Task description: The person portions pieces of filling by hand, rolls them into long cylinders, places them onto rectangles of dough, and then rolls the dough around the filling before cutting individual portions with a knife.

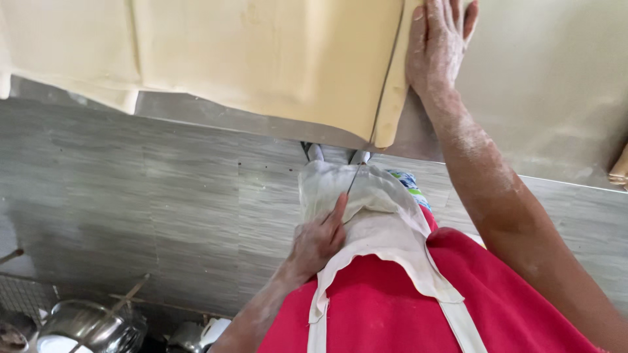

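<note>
Landmark: the dough sheet (261, 59), pale yellow, spread over the steel table (556, 78) and drooping past its near edge.

Far left, below the dough sheet: metal pots (91, 327) on the tiled floor (163, 183), beside a wire rack (26, 294).

Below the sheet's hanging edge: left hand (317, 238), floury, closed on the low end of a thin blade or wire (386, 85) — too slim to tell which — held against a white apron (366, 209). The line runs up through the sheet, splitting off a narrow strip (396, 98).

At the sheet's right edge: right hand (438, 46), fingers spread flat, pressing the strip down.

Judgement: the dough looks soft, limp and fairly heavy, likely to stretch or tear if pulled. Best taken with flat palms under a wide area, not pinched at the rim.
</note>
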